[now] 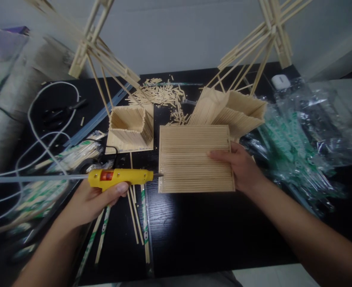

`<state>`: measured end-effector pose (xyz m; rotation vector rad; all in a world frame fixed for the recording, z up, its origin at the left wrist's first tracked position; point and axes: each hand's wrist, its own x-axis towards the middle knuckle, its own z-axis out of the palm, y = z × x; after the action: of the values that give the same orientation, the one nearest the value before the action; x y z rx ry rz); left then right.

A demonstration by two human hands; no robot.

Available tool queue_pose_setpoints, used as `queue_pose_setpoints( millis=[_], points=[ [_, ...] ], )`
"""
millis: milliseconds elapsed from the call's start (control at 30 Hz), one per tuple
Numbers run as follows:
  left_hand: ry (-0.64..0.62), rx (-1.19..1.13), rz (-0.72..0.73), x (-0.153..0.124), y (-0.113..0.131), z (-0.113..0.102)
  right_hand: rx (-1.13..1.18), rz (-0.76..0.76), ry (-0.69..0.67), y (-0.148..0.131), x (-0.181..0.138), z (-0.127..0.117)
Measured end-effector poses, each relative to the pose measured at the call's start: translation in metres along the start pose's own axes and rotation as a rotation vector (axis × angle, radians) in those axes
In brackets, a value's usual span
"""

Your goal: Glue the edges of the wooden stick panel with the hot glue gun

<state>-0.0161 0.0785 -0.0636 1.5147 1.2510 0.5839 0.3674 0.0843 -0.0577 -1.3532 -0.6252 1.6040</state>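
Below, black table [212, 235] by grey wall [176, 40]

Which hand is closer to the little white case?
Right. The right hand, gripping the stick panel, sits in front and left of the white case; the left hand, with the glue gun, is farther left.

The scene is dim and cool in tone, lit softly, apparently from above. A hazy bluish-white reflection glows on the glossy black bench [194, 231], just below the stick panel [194, 159], and small hard glints scatter across the plastic wrappers [301, 155] at right. The wall [176, 40] reads as flat grey. Faint shading darkens the inside of the stick box [130, 137]. Corners fall off darker, and the wide lens stretches things toward the edges. The yellow glue gun [119, 178] looks fairly crisp; the far left smears into blur.
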Motion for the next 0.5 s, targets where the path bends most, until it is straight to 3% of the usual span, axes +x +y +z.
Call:
queue_pose_setpoints(
  millis=[500],
  points=[
    [0.109,-0.137,0.057,0.005,0.007,0.007,0.047,0.052,-0.107,0.003,-0.004,0.002]
  ],
)
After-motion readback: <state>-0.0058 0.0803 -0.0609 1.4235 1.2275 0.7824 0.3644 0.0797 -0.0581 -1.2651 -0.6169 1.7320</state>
